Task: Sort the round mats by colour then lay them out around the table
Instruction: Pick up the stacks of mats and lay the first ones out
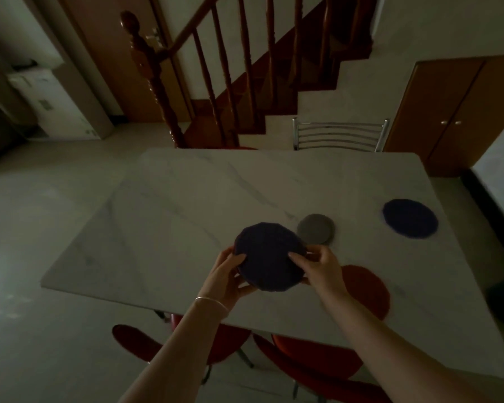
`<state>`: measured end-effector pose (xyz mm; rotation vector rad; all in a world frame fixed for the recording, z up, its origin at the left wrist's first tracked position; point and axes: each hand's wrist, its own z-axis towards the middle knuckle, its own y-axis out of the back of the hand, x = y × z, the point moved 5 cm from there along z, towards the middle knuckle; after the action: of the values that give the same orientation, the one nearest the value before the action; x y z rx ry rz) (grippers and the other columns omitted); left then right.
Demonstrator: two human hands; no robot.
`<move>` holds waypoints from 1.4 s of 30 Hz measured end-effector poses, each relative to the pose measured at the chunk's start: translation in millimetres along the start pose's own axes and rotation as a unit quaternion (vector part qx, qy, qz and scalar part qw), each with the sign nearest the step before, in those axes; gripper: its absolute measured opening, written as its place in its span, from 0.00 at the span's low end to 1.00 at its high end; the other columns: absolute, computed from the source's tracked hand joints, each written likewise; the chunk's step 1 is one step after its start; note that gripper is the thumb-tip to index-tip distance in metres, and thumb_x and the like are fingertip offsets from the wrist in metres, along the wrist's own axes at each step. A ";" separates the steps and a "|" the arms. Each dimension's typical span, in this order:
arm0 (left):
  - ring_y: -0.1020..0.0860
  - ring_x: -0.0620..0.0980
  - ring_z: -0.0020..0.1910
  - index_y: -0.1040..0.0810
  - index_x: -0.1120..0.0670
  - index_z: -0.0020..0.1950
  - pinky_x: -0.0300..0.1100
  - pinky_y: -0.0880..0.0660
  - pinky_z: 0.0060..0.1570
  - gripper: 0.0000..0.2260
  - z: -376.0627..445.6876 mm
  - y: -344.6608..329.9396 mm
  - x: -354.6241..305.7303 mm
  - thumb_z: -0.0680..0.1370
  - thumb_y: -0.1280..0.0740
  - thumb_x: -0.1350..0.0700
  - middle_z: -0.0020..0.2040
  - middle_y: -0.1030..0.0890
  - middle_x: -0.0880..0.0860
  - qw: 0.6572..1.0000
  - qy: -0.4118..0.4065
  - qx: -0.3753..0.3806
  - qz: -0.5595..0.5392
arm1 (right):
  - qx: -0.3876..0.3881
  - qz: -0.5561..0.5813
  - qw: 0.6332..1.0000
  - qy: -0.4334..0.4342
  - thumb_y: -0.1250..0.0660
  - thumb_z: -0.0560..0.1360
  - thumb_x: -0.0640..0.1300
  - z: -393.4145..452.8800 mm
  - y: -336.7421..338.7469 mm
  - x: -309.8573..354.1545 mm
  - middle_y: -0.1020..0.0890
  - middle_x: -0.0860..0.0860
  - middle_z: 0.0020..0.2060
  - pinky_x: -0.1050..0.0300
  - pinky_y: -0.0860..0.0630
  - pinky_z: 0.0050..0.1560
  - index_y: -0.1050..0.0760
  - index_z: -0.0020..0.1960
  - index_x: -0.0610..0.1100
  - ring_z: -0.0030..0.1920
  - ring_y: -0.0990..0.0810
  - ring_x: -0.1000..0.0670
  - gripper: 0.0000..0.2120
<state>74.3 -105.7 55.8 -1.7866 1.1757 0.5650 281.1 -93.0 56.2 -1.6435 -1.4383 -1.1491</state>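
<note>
**Two hands holding a stack of dark blue mats above the table**

One white marble-patterned table (186,199) is filling most of the view, running from the near left edge to the far right corner. Beyond it a wooden staircase (216,68) is rising, and a metal chair back (340,134) is standing at the table's far side. Red chair seats (312,359) are showing under the near edge.

On the tabletop, a red round mat (367,289) is lying near the front right, partly hidden by the right forearm. A dark blue round mat (410,218) is lying flat further right, well apart from the others. A smaller grey round mat (315,228) is sitting between them, just beyond the held stack.

The stack of dark blue mats (269,257) is being held tilted above the table, its layered edges showing at the lower rim. The left hand (226,276) is gripping the stack's left edge, thumb on top and fingers beneath. The right hand (320,267) is pinching the right edge with thumb and fingertips. A thin bracelet (211,302) is circling the left wrist.
</note>
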 end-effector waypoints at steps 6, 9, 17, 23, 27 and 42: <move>0.17 0.58 0.49 0.27 0.50 0.64 0.54 0.20 0.42 0.26 28.2 92.3 -54.8 0.67 0.26 0.55 0.61 0.23 0.58 0.999 0.010 0.049 0.018 | -0.035 0.012 0.998 -0.044 0.22 0.65 0.44 -3.0 -99.2 11.3 0.20 0.45 0.47 0.52 0.19 0.36 0.27 0.52 0.40 0.45 0.18 0.46 0.21; 0.16 0.57 0.48 0.28 0.50 0.62 0.55 0.20 0.41 0.26 40.2 139.6 -83.3 0.66 0.26 0.55 0.59 0.23 0.57 0.997 0.019 0.065 0.039 | -0.074 0.015 0.996 -0.041 0.22 0.65 0.43 -7.8 -152.1 13.0 0.20 0.44 0.48 0.48 0.18 0.40 0.27 0.50 0.40 0.46 0.19 0.44 0.20; 0.20 0.58 0.49 0.25 0.47 0.57 0.53 0.20 0.41 0.16 41.9 216.0 -136.2 0.70 0.29 0.50 0.57 0.23 0.55 0.995 0.047 0.073 0.038 | -0.152 -0.041 0.987 0.014 0.26 0.69 0.43 -26.4 -243.0 28.2 0.20 0.45 0.45 0.40 0.19 0.47 0.30 0.45 0.44 0.46 0.19 0.44 0.14; 0.20 0.58 0.48 0.27 0.49 0.57 0.52 0.19 0.38 0.09 49.4 252.1 -150.8 0.78 0.36 0.55 0.55 0.22 0.56 0.998 0.046 0.047 0.009 | -0.152 0.018 0.988 -0.020 0.30 0.73 0.43 -12.4 -275.2 24.6 0.25 0.46 0.50 0.42 0.19 0.45 0.35 0.50 0.45 0.51 0.22 0.42 0.13; 0.19 0.58 0.46 0.27 0.49 0.56 0.52 0.19 0.38 0.08 49.5 283.4 -163.9 0.78 0.35 0.55 0.54 0.22 0.56 0.999 0.031 0.007 0.003 | -0.166 0.089 0.979 -0.084 0.36 0.76 0.38 5.2 -287.5 15.9 0.24 0.39 0.54 0.37 0.21 0.50 0.31 0.55 0.39 0.52 0.22 0.39 0.09; 0.21 0.58 0.49 0.28 0.50 0.57 0.51 0.20 0.37 0.10 42.0 377.6 -195.9 0.77 0.35 0.56 0.55 0.24 0.56 0.994 -0.013 -0.099 -0.043 | -0.099 0.092 0.974 -0.181 0.44 0.77 0.28 65.8 -360.3 -55.3 0.28 0.30 0.62 0.32 0.29 0.59 0.33 0.55 0.26 0.58 0.25 0.34 0.09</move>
<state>-344.9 -30.5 20.6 -1.9816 1.0502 0.6707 -60.8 7.5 -45.0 -2.1666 -1.3810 -0.9461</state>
